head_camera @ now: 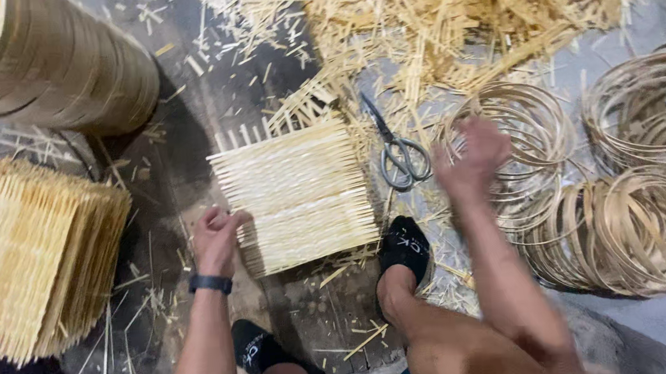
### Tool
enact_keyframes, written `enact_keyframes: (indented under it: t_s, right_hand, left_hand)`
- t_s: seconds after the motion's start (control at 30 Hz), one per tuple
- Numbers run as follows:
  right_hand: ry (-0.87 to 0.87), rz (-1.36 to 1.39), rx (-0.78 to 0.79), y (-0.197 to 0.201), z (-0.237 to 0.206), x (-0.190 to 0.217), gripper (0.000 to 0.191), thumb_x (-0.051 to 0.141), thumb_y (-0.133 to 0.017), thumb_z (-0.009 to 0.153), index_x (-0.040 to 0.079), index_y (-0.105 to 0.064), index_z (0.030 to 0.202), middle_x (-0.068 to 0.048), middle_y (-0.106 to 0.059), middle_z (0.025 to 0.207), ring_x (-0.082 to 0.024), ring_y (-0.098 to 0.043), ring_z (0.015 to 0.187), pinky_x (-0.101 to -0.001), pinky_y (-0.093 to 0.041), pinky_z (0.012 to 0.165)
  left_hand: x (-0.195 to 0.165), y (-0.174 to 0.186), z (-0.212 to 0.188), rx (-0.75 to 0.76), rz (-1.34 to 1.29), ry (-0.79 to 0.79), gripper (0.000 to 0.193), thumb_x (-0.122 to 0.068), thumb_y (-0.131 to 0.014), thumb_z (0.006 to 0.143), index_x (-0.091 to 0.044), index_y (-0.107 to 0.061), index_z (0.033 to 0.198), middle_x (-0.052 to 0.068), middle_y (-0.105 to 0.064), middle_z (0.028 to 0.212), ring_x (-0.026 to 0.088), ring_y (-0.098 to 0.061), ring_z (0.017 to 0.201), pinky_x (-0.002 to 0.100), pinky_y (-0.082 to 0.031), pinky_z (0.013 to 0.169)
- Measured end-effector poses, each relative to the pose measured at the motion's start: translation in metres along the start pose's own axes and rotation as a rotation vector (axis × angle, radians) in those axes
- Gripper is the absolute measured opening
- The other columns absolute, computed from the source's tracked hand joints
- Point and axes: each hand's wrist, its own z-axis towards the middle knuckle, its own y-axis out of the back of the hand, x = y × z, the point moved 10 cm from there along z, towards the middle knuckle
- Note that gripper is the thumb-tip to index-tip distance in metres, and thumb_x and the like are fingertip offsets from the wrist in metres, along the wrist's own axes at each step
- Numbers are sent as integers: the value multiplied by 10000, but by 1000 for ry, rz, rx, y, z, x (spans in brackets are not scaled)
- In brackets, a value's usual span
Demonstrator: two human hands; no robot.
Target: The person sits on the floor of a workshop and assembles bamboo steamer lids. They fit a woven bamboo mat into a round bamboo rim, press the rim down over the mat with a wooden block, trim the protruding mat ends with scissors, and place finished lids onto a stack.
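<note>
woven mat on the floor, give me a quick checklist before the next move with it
1. Woven mat lies flat on the floor: ok.
2. Left hand on the mat's left edge: ok, fingers touch it.
3. Right hand free and holding nothing: cannot tell, it is blurred, raised over the bamboo rings.
4. Scissors within sight, off the mat: ok, they lie just right of it, blades shut.
5. Feet off the mat: cannot tell, the right foot sits at its lower right corner.
6. Floor around free of scraps: not ok, bamboo splinters lie all about.
</note>
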Motion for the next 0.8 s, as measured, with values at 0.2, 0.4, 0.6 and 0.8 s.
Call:
enact_keyframes:
  t_s: [0.2,0.4,0.6,0.8]
  right_hand:
    - [-394,21,480,-17,-4,-143,269,231,-781,939,55,-733,1138,-180,-664,1061,-323,-619,994,-465,-485,923]
    - [-788,280,540,5,-22,-192,200,229,-748,966,125,-779,1133,-54,-734,898,-168,-639,764,-331,-537,689]
    - [-453,554,109,111,7,-193,192,68,-776,1033,40,-765,1222,-74,-720,1014,-94,-649,878,-252,-547,783]
    - [-608,770,-307,200,-19,-213,185,3,-745,1039,18,-695,1217,-42,-674,871,-63,-610,708,-231,-481,631]
  left_hand:
    - [-36,38,-10,-227,6,-280,706,-107,-861,804,7,-487,1392,71,-633,1169,126,-614,1013,271,-520,896]
    - [-86,44,-40,-230,-67,-398,598,-135,-818,884,-5,-525,1389,71,-623,1208,119,-601,1017,261,-531,889]
    - [-145,22,-87,-147,-94,-520,570,-99,-779,909,10,-504,1395,79,-619,1211,131,-617,1057,286,-551,925]
    - [-175,-23,-141,-28,-44,-605,538,-105,-762,949,9,-501,1405,103,-638,1264,160,-641,1110,286,-544,952]
